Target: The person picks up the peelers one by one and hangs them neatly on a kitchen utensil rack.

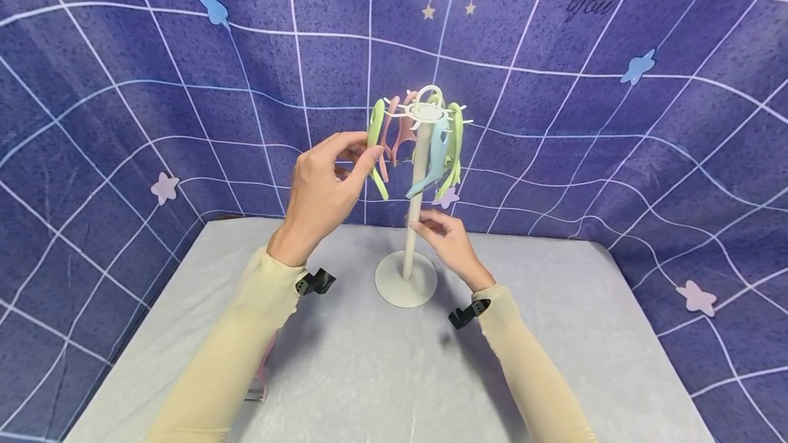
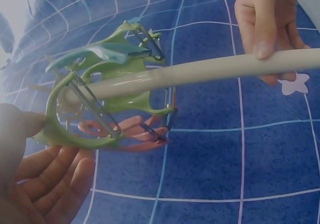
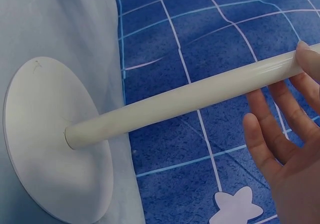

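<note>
Sleeves lowest in frame; left hand [image 1: 320, 186] pinched green clip [image 1: 375, 145] — right hand [image 1: 446, 238] fingers clasped pole [image 1: 415, 197] at centre. Advised: keep pole steadied.

My work surface was a table [image 1: 554, 361] covered with a pale grey cloth, pushed up against a blue backdrop. The round white base [image 1: 406, 279] of a stand stood flat on the cloth near the far middle, its pole rising upright from the centre. Near the table's left front edge lay something pink [image 1: 265, 368], mostly hidden behind my left sleeve, so I couldn't tell what it was.
</note>
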`<state>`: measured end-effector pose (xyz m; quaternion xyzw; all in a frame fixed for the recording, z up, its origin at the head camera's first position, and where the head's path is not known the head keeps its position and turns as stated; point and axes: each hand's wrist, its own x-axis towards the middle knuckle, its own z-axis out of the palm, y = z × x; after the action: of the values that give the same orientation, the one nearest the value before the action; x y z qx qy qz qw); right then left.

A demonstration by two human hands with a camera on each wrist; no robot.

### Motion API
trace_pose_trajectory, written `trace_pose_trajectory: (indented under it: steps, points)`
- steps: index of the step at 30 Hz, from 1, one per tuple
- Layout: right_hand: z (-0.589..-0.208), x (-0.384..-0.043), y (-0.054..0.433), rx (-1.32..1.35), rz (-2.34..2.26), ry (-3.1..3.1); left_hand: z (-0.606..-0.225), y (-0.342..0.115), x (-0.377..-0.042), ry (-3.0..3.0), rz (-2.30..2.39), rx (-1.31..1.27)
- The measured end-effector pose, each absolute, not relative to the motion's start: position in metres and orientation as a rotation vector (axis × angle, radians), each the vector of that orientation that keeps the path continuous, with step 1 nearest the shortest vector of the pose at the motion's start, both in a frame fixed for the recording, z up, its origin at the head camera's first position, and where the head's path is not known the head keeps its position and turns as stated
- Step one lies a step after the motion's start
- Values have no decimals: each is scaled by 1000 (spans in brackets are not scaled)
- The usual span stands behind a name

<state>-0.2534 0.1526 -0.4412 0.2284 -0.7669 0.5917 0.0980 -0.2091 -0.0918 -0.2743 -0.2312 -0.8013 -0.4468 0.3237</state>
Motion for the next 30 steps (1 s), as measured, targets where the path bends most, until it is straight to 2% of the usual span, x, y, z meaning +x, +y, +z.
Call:
trace_pose_trajectory:
  steps: [30]
  points:
    - [-442, -253, 153, 674, 1780, -2288, -279, -82, -216, -2138, -1171, -661]
